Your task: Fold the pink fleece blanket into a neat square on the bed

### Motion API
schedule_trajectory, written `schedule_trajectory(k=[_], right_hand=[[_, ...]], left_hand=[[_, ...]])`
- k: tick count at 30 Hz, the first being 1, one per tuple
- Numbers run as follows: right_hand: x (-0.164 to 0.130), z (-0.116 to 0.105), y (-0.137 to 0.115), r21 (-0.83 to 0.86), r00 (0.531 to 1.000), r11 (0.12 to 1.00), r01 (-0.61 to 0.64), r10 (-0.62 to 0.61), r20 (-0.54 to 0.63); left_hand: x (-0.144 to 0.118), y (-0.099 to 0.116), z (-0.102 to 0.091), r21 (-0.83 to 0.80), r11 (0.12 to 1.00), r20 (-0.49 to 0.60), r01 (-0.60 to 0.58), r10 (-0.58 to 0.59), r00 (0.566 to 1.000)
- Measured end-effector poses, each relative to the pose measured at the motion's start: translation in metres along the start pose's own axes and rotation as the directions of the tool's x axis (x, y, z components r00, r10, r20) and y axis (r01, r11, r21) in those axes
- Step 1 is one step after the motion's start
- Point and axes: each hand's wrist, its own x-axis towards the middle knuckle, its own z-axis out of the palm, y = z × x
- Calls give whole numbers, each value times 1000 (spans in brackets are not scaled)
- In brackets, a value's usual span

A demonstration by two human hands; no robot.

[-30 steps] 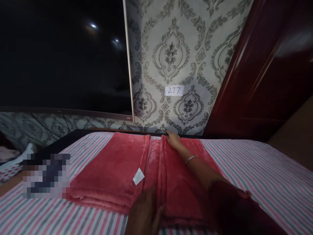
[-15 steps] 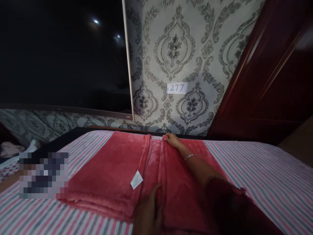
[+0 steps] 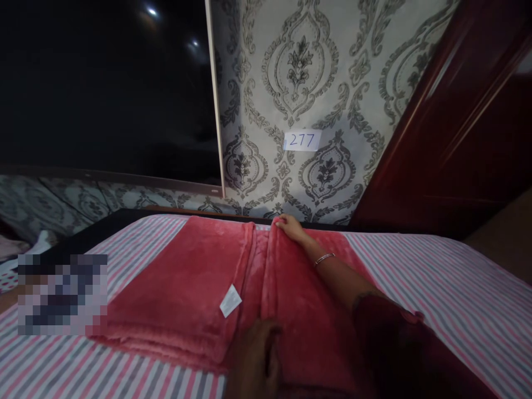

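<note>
A red plush blanket (image 3: 166, 282) lies folded on a striped sheet, its two sides turned in toward a narrow lengthwise gap. My right hand (image 3: 290, 228) pinches the far corner of the right-hand fold, lifting it slightly. At the near end, my left hand (image 3: 253, 360) has its fingers curled on the same fold's inner edge; part of it is dark and cut off by the frame. A white label (image 3: 230, 301) lies on the left-hand fold, close to the gap.
Pink, grey and white stripes cover the sheet (image 3: 432, 282) beneath. Behind stands a patterned wall with a paper marked 277 (image 3: 302, 140). A large dark screen (image 3: 108, 94) hangs at left, and a dark red panel (image 3: 465, 144) rises at right. A pixelated patch hides something at left.
My right hand has drawn the far corner slightly left, narrowing the gap there. My left hand's fingers have curled more over the near edge. The view has shifted a little.
</note>
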Motion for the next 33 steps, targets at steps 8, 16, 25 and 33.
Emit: schedule_trajectory(k=[8, 16, 25, 33], right_hand=[[-12, 20, -19, -104, 999, 994, -22, 25, 29], [-38, -3, -50, -216, 993, 970, 114, -116, 4], [-67, 30, -34, -376, 970, 909, 182, -103, 221], [-66, 23, -41, -293, 966, 946, 141, -67, 248]], left_hand=[[-6, -9, -13, 366, 926, 65, -90, 70, 995], [11, 7, -24, 676, 635, 53, -373, 463, 885], [-8, -11, 13, 630, 695, 123, -346, 351, 928], [-5, 0, 5, 607, 725, 94, -326, 342, 935]])
